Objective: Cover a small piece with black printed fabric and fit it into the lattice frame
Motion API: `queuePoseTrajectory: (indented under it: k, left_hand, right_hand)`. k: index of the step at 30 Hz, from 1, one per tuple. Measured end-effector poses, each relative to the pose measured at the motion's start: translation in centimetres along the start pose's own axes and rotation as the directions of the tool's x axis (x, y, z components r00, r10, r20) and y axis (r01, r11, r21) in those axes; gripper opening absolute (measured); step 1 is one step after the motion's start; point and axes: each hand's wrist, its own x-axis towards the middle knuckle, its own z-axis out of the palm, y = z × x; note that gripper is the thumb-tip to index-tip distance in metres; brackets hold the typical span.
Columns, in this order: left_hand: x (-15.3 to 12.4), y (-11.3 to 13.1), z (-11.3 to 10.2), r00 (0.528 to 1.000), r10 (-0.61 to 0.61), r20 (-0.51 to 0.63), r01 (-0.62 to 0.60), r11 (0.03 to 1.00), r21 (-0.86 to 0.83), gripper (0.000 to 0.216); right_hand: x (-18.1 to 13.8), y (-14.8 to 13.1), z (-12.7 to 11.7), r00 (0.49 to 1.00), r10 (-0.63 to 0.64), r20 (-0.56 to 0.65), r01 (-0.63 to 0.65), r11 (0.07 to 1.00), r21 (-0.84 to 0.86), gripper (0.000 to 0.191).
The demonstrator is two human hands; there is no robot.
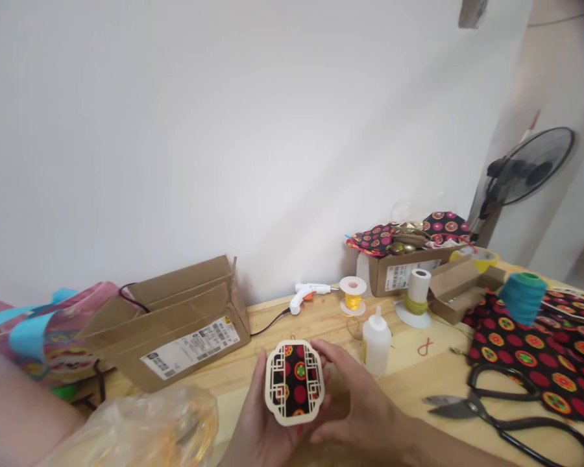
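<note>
Both my hands hold a small pale wooden lattice frame point(294, 383) backed with black fabric dotted red and yellow. My left hand point(260, 425) cups it from below and the left edge. My right hand point(357, 402) grips its right edge with fingers curled behind. The piece is held just above the wooden table point(418, 373), facing me. A white glue bottle point(376, 344) stands just right of the hands.
An open cardboard box point(175, 324) lies at the left, with plastic bags in front. A white glue gun point(309, 293), a gold thread spool point(353, 295), a teal thread cone point(523, 297), patterned fabric point(530, 357) and black scissors point(496, 408) sit at the right. A fan point(525, 170) stands behind.
</note>
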Motion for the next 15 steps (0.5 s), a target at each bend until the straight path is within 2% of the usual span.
queuePoseTrajectory:
  k: [2, 5, 11, 15]
  left_hand:
    - [0.0, 0.4, -0.4, 0.997, 0.077, -0.01, -0.077, 0.997, 0.026, 0.04]
    - [0.2, 0.7, -1.0, 0.993, 0.12, -0.012, -0.119, 0.992, 0.049, 0.041]
    - [0.5, 1.3, -1.7, 0.992, 0.116, 0.059, -0.12, 0.989, 0.08, 0.04]
    - [0.7, 1.9, -2.4, 0.996, 0.093, -0.015, -0.092, 0.994, 0.053, 0.032]
  right_hand:
    - [0.3, 0.0, 0.0, 1.0, -0.02, 0.017, 0.02, 0.999, -0.031, 0.078]
    - [0.4, 0.6, 0.1, 1.0, -0.017, -0.008, 0.017, 0.999, -0.028, 0.066]
    - [0.4, 2.1, 0.3, 0.995, 0.009, -0.104, -0.015, 0.998, -0.059, 0.044]
    - [0.5, 2.6, 0.2, 0.987, -0.002, -0.163, -0.021, 0.99, -0.14, 0.019]
